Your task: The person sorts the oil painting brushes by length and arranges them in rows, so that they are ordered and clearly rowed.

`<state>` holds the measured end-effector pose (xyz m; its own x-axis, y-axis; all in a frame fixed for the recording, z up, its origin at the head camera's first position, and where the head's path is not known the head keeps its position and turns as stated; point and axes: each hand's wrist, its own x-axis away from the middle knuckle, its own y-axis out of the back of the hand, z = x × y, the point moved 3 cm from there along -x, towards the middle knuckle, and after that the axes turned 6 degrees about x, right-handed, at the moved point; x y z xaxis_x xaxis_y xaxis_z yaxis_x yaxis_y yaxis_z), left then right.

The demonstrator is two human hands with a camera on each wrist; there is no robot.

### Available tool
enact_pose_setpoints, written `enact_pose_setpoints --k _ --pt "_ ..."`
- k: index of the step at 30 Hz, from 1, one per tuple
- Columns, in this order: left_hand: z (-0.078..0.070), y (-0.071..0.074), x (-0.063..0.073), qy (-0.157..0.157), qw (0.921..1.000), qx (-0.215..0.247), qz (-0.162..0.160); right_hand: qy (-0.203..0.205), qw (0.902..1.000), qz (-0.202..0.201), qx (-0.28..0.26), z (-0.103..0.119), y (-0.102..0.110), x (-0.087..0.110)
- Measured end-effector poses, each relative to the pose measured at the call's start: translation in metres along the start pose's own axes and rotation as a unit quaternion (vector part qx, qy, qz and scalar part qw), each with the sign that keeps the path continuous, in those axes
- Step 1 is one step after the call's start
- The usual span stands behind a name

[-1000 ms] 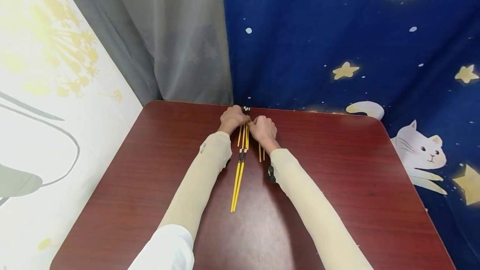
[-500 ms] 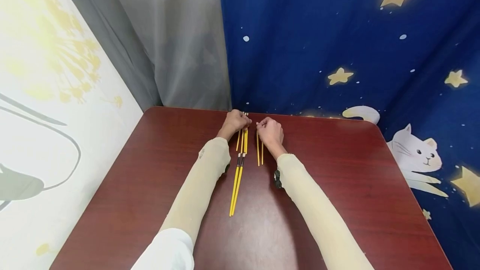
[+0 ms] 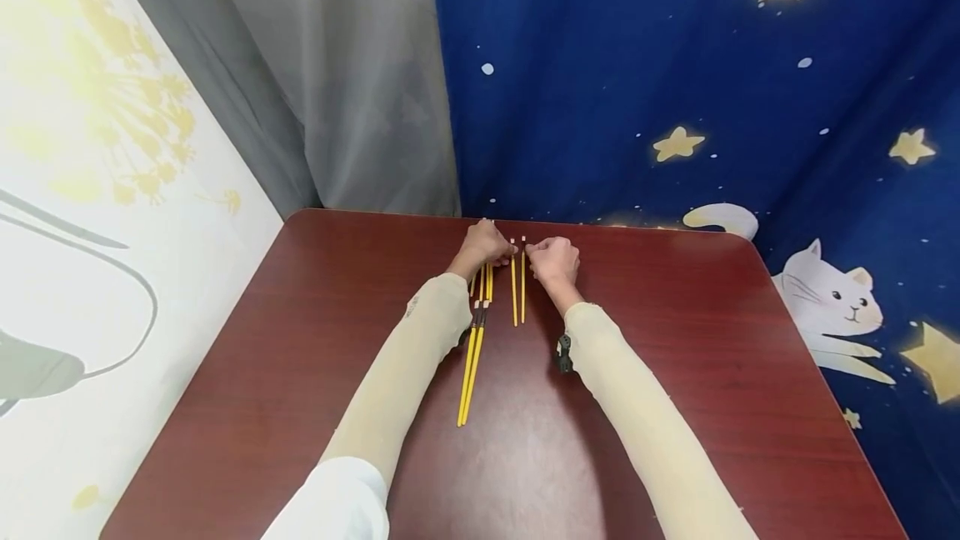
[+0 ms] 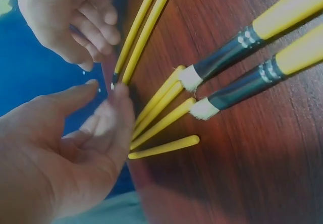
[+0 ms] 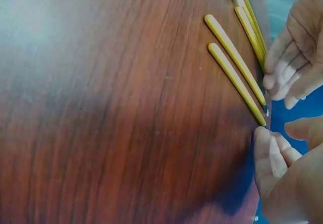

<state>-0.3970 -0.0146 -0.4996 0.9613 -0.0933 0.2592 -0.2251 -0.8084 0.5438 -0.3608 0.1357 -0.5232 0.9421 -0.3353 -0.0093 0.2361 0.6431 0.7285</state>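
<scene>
Yellow-handled paintbrushes with dark ferrules and white bristles lie on the table in groups. One pair (image 3: 518, 290) lies between the hands, handles toward the person, heads at the far edge. My left hand (image 3: 489, 242) reaches over a group of several brushes (image 4: 161, 118), partly hiding them; its fingers are extended, thumb apart, fingertips right at the pair's left brush head. My right hand (image 3: 553, 261) is just right of the pair, fingers loosely bent, fingertips (image 5: 261, 133) beside the right brush's head end. Nearer the person, another pair (image 3: 471, 369) lies with bristles (image 4: 204, 109) pointing away.
The dark red wood table (image 3: 360, 273) ends at a far edge close behind both hands. Behind it hang a grey curtain (image 3: 375, 90) and a blue star-patterned curtain (image 3: 600, 90). A pale patterned wall (image 3: 112, 273) stands on the left.
The hands began close together over the brushes; my right hand moved right, was at the right-hand pair's heads, then shifted off them. My left hand moved right to the pair's left side.
</scene>
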Motion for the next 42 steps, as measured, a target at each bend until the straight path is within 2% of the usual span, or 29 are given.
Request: enact_pose_setpoints --k 3,6,8,9,13,17,19,20,24,27,29,33,36,37,42 --pt "-0.001 -0.002 -0.002 -0.008 0.9987 -0.049 -0.010 -0.011 0.9999 0.012 -0.004 -0.001 0.000 0.000" --pt "-0.004 -0.003 -0.001 -0.001 0.9980 -0.062 -0.015 -0.017 0.9996 0.021 0.001 0.000 0.000 0.002" --pt "-0.004 -0.006 -0.006 0.012 0.9977 -0.065 -0.012 -0.018 0.9995 0.027 0.002 0.001 0.000 0.003" --pt "-0.007 -0.006 -0.003 0.017 0.9974 -0.069 -0.012 -0.019 0.9994 0.029 0.003 0.001 0.000 0.004" --pt "0.000 -0.011 -0.020 0.039 0.9959 -0.082 -0.006 -0.025 0.9985 0.045 0.021 -0.001 -0.002 0.001" --pt "0.019 -0.020 -0.050 0.028 0.9953 -0.092 -0.007 -0.026 0.9961 0.068 0.051 -0.008 -0.010 -0.010" --pt "0.022 -0.021 -0.054 0.026 0.9948 -0.098 -0.005 -0.029 0.9946 0.079 0.059 -0.012 -0.015 -0.016" --pt "0.025 -0.024 -0.061 0.023 0.9947 -0.100 -0.005 -0.026 0.9943 0.084 0.059 -0.014 -0.017 -0.018" --pt "0.008 -0.018 -0.037 0.019 0.9917 -0.127 -0.003 -0.028 0.9932 0.090 0.068 -0.009 -0.012 -0.013" --pt "0.002 -0.019 -0.031 0.011 0.9886 -0.149 -0.013 -0.025 0.9909 0.095 0.092 -0.011 -0.017 -0.018" --pt "0.005 -0.021 -0.038 0.014 0.9852 -0.169 -0.026 -0.026 0.9889 0.101 0.105 -0.013 -0.022 -0.024" --pt "0.007 -0.022 -0.042 0.014 0.9830 -0.178 -0.041 -0.026 0.9867 0.103 0.123 -0.016 -0.030 -0.033" --pt "0.001 -0.019 -0.032 0.018 0.9868 -0.158 -0.031 -0.013 0.9861 0.091 0.139 -0.021 -0.037 -0.041" --pt "0.005 -0.020 -0.038 0.013 0.9877 -0.153 -0.031 -0.005 0.9858 0.084 0.146 -0.024 -0.041 -0.045" --pt "0.012 -0.025 -0.052 0.025 0.9898 -0.140 -0.001 0.009 0.9852 0.072 0.155 -0.032 -0.047 -0.051"
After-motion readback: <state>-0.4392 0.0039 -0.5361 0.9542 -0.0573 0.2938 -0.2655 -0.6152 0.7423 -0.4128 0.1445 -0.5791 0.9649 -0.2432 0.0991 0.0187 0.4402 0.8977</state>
